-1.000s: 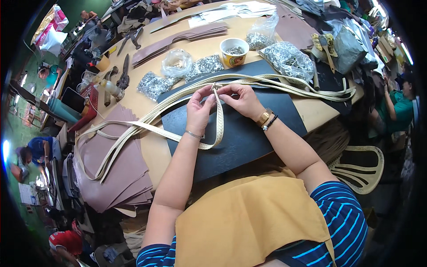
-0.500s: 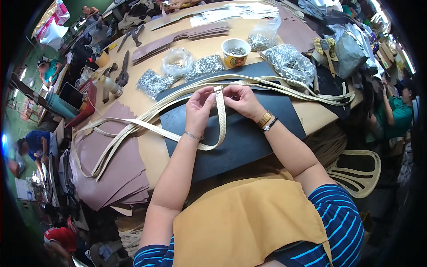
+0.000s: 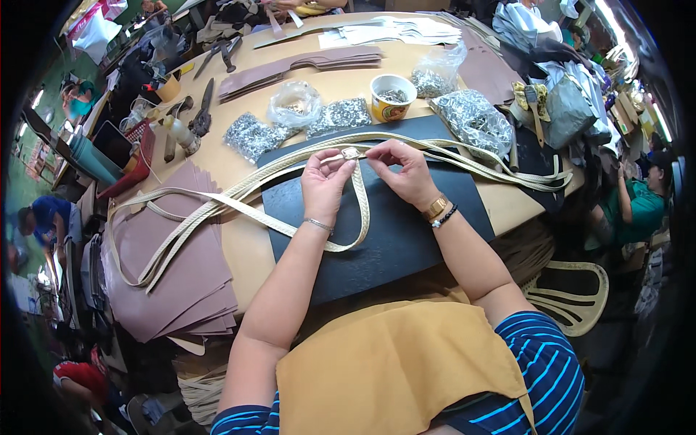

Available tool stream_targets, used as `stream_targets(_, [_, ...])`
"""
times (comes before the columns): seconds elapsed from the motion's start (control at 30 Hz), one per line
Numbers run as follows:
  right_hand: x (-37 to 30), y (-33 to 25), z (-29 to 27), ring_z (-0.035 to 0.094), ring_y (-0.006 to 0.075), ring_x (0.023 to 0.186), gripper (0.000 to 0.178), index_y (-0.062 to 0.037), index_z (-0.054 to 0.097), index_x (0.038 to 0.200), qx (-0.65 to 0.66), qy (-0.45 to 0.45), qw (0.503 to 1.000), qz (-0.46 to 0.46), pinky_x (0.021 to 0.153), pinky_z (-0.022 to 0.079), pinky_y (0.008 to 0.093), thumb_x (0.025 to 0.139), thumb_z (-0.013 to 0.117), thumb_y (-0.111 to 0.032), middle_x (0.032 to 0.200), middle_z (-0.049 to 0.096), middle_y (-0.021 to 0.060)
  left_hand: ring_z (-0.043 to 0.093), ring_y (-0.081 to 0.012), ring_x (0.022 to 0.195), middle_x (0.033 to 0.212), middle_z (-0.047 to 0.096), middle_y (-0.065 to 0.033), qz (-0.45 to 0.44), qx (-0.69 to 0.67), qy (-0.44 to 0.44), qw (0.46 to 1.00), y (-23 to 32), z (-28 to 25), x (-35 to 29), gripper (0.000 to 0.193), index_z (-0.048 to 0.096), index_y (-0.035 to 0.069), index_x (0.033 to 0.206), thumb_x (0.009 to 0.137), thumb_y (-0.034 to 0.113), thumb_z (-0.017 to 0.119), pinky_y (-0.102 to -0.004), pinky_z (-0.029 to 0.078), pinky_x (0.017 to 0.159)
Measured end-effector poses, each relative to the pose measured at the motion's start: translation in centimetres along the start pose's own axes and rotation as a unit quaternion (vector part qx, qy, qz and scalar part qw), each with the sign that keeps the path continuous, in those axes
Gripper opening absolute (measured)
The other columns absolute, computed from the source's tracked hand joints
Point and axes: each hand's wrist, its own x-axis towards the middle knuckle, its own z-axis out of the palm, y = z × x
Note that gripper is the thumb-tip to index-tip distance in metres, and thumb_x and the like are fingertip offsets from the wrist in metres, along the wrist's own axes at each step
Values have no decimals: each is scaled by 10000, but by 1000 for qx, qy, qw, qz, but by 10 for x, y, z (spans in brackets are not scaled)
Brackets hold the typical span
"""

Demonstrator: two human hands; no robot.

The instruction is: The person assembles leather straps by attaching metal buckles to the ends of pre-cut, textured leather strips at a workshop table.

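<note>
A cream braided strap loops down from my fingers over the black mat. At its upper end a small metal fitting, perhaps a buckle, catches the light. My left hand pinches the strap end just beside this fitting. Close on the other side, my right hand has thumb and forefinger drawn together; whatever lies between those fingertips is too small to make out. More cream straps run across the table behind and to the left of my hands.
Beneath my hands lies a black mat. Beyond it stand a paper cup of metal bits and several plastic bags of hardware. Mauve sheets are stacked at left, near a hammer and shears. Other people work around.
The strap end has turned, so the metal fitting now shows. My right hand has drawn slightly away to the right from it, while the left keeps its pinch.
</note>
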Motion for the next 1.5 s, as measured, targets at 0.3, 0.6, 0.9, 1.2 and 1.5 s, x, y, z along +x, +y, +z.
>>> stream_targets(0.3, [0,-1,14,684,141,765,128,1,709,948,-56,9,998,11,681,551,269,835,731,-53,878,704,93,696,-140,846,981,718,-134,-5,-16,-4,1000,3,3,-4,389,525,6,1195,854,-22,712,-224,566,725])
stream_targets(0.6, [1,-15,15,694,201,743,111,-4,709,900,-129,-13,989,-77,681,558,276,820,751,-69,833,701,113,675,-109,779,920,714,-105,2,-4,23,1000,5,1,-3,396,493,12,1184,858,-1,717,-213,547,672])
stream_targets(0.9, [-2,-5,13,697,147,786,187,10,733,968,-59,-1,997,44,702,552,256,826,768,-108,870,722,106,684,-127,836,944,711,-118,19,16,-2,1000,5,3,-6,388,494,1,1199,870,-10,700,-223,551,743])
stream_targets(1.2, [-4,6,6,666,86,813,215,10,736,984,60,-22,982,180,727,540,234,817,787,-116,896,727,57,680,-123,869,959,710,-97,68,120,-31,990,5,5,-10,351,519,20,1186,877,-11,683,-238,541,786])
stream_targets(1.5, [-6,1,8,654,79,737,143,-6,704,865,-26,-39,986,157,682,536,231,802,772,-115,809,710,41,649,-90,859,943,677,-60,56,154,-48,985,7,5,-13,344,550,39,1195,876,-30,660,-222,526,771])
